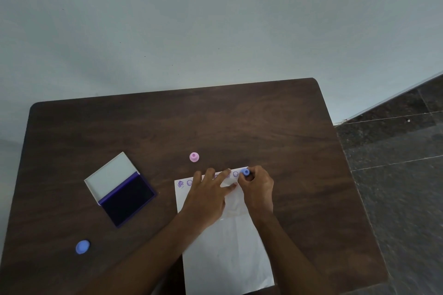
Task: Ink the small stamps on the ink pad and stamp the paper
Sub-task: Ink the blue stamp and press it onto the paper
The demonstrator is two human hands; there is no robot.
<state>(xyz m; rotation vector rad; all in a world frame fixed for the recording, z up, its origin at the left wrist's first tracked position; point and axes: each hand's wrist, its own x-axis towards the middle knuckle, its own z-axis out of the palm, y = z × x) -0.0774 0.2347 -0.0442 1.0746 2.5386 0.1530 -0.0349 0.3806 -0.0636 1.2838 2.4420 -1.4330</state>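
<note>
Your blue stamp [245, 172] sits pinched in the fingertips of your right hand [257, 189], standing at the far right corner of the paper [227, 258]; whether its face is pressed down on the sheet or just above it, the view does not tell. Just to its left, along the far edge of the paper, runs a row of purple prints [189, 182] (small smiling faces, with a darker, busier mark at the left end), some of them hidden under your fingers.

Your left hand [207, 199] lies flat on the upper part of the sheet with its fingers spread apart, gripping nothing, its fingertips reaching to the printed row and close beside your right hand.

Beyond the paper's far edge, a pink stamp [194, 157] stands alone on the dark wooden table [239, 122]. To the left of the sheet, well apart from it, the ink pad [128, 199] lies open, its dark purple surface showing and its pale lid [111, 173] folded back. Nearer you, at the table's left side, rests 1 blue cap [82, 246].
</note>
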